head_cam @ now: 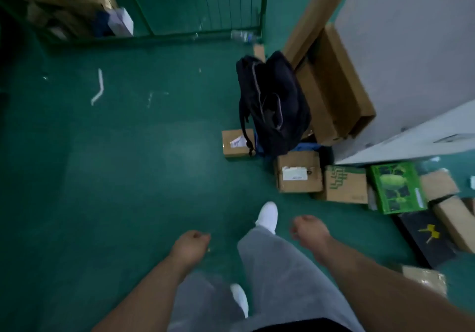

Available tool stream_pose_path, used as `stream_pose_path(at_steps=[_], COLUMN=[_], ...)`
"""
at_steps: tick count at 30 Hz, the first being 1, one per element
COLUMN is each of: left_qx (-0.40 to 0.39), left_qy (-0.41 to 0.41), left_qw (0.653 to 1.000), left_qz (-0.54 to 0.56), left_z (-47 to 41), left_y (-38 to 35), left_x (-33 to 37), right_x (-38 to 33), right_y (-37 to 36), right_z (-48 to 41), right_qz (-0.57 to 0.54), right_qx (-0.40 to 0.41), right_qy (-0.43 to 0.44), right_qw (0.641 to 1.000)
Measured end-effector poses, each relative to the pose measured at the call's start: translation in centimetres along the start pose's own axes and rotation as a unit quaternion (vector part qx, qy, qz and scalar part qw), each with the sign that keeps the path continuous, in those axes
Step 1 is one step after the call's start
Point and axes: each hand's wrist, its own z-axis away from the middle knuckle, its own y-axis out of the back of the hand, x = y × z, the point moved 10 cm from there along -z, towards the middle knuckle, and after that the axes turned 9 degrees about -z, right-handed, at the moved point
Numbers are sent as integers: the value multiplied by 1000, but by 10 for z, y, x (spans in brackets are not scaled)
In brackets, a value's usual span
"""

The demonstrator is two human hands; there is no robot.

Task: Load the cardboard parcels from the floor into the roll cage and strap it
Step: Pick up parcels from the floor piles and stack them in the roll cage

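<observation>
Your left hand [191, 245] and right hand [309, 229] hang loosely curled, both empty. Cardboard parcels [299, 172] sit ahead of your right hand, with the roll cage [263, 2] far beyond.

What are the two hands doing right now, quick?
Left hand: idle, fingers loosely curled, holding nothing.
Right hand: idle, fingers loosely curled, holding nothing.

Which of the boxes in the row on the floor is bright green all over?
The green box with plant pictures, beside the brown box that has only a green print.
</observation>
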Motion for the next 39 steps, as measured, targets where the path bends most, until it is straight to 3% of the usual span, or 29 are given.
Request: stream_pose_path(at_steps=[4, 9, 13, 20, 26, 31, 34, 36, 39], left_qx=[-6, -23, 1, -31, -33, -89, -106, -103, -64], left_qy=[52, 42, 27, 46, 48, 17, -10, -24, -33], left_qw=[996, 994, 993, 975, 953, 935, 914, 922, 935], left_qz=[74, 98, 114, 213, 298, 342, 391, 371, 347], left_z=[-82, -249, -402, -563, -637, -655, -660, -661, -661], left_y=[19, 20, 2, -48, -73, -91, -83, -79, -69], left_x=[37, 93, 129, 146, 159, 171, 176, 176, 171], right_x=[-23, -2, 30, 89, 97, 118, 118, 116, 115], right_y=[-29, -69, -78, -59, -57, -32, -25, -28, -23], right_z=[-83, -202, -306, -419, -493, -498, -493, -487, -476], right_qz=[-114, -287, -361, -464, -504, -479, -501, -531, -516], right_qx=[3, 34, 80, 189, 181, 269, 279, 277, 286], right_qy=[-83, -177, -189, -209, -220, -205, -178, -163, -136], right_qw=[990, 941, 910, 840, 815, 810, 800, 784, 796])
